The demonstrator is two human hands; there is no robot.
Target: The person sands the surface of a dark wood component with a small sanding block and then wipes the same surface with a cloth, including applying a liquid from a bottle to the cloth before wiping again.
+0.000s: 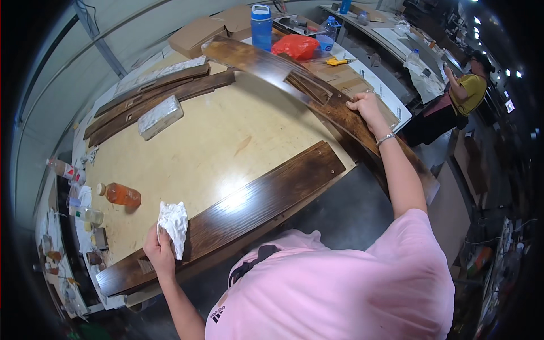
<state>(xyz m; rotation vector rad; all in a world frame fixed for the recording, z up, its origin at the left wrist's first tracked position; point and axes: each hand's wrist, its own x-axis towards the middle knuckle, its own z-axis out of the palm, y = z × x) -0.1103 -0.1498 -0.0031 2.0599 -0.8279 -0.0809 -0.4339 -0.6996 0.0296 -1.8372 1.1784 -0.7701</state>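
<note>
My left hand (159,253) is closed on a crumpled white cloth (174,221), just over the left part of a dark brown wooden board (258,198) lying along the table's near edge. Whether the cloth touches the board I cannot tell. With my right hand (368,110) I grip another long brown board (255,59), fingers on its edge beside a rectangular cutout (309,86). This board runs slantwise from the far middle to beyond the table's right side. Light glints off both glossy surfaces.
On the pale table (226,130) stand a bottle of amber liquid (120,194), a wrapped block (161,117) and several stacked boards (153,105). Behind are a blue bottle (261,28), a red plastic bag (295,46) and a yellow-handled tool (338,61). Another person (467,93) stands at the right.
</note>
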